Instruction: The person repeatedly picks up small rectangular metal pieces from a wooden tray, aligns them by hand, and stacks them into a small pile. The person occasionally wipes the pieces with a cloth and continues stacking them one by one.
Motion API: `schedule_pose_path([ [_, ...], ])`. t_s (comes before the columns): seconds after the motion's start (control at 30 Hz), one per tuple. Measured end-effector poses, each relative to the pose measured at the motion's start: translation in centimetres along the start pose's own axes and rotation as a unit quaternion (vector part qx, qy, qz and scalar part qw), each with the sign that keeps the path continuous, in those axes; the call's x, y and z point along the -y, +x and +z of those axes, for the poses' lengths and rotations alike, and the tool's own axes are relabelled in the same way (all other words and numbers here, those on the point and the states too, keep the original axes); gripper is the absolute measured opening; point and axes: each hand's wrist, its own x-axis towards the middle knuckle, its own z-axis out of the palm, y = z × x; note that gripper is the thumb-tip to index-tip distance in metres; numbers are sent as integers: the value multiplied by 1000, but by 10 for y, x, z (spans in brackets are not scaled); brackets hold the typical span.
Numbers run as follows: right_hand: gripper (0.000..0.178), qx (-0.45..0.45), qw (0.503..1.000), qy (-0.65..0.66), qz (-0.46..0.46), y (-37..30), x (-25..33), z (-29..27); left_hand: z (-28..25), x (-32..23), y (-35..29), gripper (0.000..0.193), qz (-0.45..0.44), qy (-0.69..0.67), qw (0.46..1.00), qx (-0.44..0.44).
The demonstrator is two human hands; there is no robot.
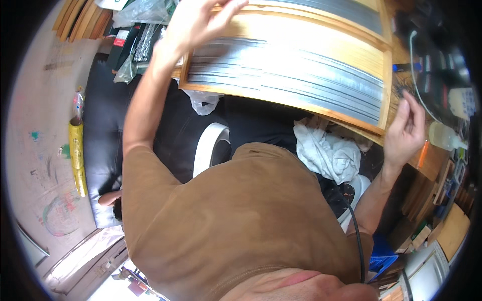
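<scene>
A shallow wooden frame with a lengthwise divider lies before me. Long, thin grey metal strips rest side by side in its near section, next to a pale bare wood surface. Over the frame's far left part reaches my left hand; its fingertips run out of the picture at the top, so its grip is hidden. My right hand is just off the frame's right end, fingers bent and thumb near the index finger. Its fingertips are beside a small heap of thin dark pieces; anything between them is too small to make out.
A crumpled white cloth hangs below the frame's near edge. Right of the frame are a translucent bottle, an orange stick and a pale cable. Plastic bags and boxes crowd the left. A black couch stands behind.
</scene>
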Motion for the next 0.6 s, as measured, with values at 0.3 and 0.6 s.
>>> schedule_pose_path([
  [0.3, 24, 344, 887, 21, -307, 45, 69, 145, 41, -110, -130, 35, 92, -139, 979, -118],
  [0.6, 35, 414, 895, -9, -169, 46, 81, 176, 54, -112, -137, 46, 62, -119, 984, -116],
])
